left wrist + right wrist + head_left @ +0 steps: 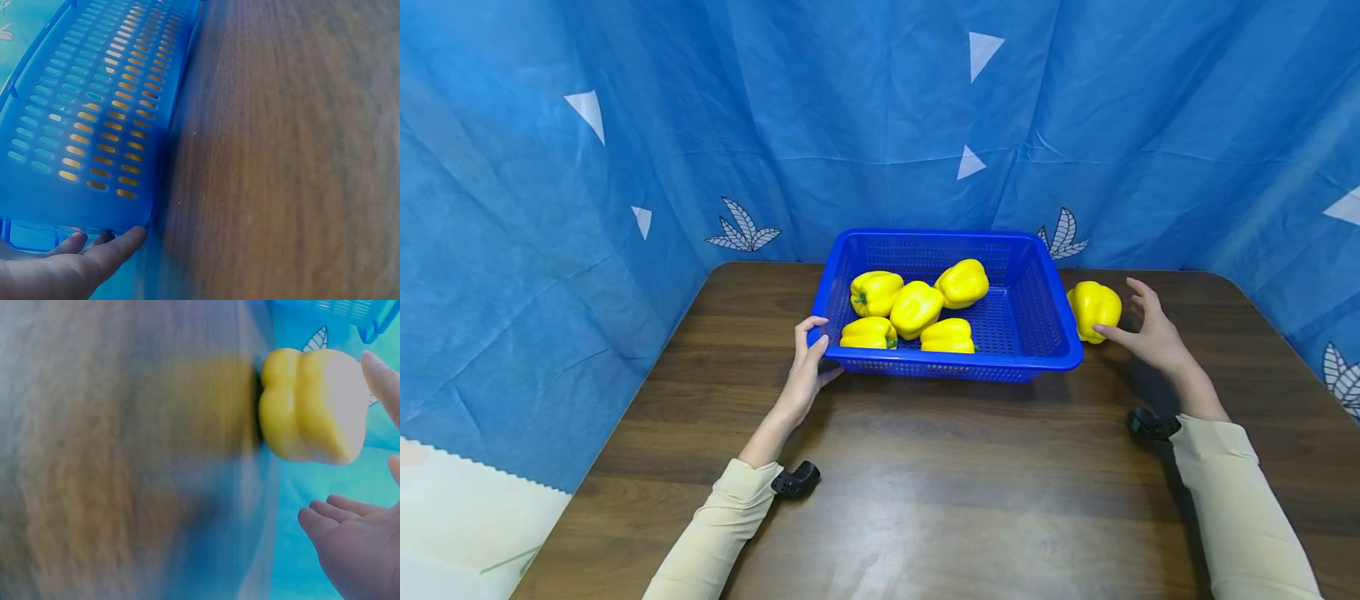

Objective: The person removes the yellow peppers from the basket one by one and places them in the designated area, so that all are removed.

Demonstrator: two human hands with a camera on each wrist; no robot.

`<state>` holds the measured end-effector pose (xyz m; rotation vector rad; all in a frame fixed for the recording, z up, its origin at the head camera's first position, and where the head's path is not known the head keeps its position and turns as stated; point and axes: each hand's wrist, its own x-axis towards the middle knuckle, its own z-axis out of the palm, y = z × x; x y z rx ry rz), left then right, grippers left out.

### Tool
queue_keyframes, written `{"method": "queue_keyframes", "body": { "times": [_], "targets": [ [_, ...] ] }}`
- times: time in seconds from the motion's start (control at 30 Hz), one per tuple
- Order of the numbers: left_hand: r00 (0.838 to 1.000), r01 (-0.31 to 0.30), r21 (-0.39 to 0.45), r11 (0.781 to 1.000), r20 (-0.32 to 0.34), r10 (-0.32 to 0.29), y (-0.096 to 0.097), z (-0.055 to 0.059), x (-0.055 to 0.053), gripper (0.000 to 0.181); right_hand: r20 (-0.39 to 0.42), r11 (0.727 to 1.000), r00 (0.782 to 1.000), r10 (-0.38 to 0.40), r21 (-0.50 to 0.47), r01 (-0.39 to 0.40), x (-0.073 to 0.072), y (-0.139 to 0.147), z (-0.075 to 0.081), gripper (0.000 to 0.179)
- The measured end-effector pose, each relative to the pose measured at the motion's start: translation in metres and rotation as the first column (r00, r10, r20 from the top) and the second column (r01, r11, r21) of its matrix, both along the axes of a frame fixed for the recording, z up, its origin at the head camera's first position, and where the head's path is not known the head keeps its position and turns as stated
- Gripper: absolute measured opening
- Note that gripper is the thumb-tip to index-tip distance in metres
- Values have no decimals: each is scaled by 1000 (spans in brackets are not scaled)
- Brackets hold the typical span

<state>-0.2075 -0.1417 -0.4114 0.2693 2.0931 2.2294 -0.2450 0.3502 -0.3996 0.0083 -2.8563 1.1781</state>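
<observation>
A blue plastic basket point(1015, 362) with slotted walls stands toward the back of the table. Several yellow bell peppers point(917, 309) lie inside it, mostly in its left and middle part. My left hand point(803, 379) grips the basket's front left corner, thumb over the rim; the left wrist view shows fingers point(119, 247) against the lower wall. One more yellow bell pepper point(1094, 310) sits on the table just right of the basket. Beside it, my right hand point(1156, 337) has thumb and fingers spread, and the right wrist view shows a gap between them and the pepper point(312, 407).
Brown wood-grain table point(955, 492) extends in front of the basket and to both sides. A blue patterned curtain point(880, 108) hangs behind and along the left and right. Black wrist devices point(796, 481) are worn on both forearms.
</observation>
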Motion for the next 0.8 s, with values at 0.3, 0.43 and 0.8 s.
{"method": "queue_keyframes", "body": {
  "times": [0.3,0.43,0.8],
  "targets": [
    [1000,-1,7,1000,4,1,1,1,0,25,-70,999,997,-40,1,40,7,0,5,88],
    [1000,2,8,1000,1,-2,0,0,0,25,-151,998,987,-60,-27,56,12,-3,9,82],
    [1000,0,19,1000,13,0,0,1,0,23,-294,995,953,-79,-74,59,21,-19,29,73]
  ]
}}
